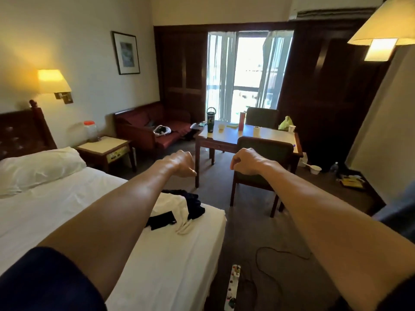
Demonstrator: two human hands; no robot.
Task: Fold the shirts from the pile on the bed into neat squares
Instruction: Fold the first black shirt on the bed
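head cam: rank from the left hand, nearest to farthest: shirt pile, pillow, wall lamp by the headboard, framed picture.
From the left hand:
1. Shirt pile, just below the hand on the bed's near corner.
2. Pillow, left, at the head of the bed.
3. Wall lamp, up left above the headboard.
4. Framed picture, high on the left wall; lamp and picture are close to call.

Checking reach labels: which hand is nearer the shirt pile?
Left. The left hand hangs in the air above the shirt pile on the bed; the right hand is off past the bed's edge.
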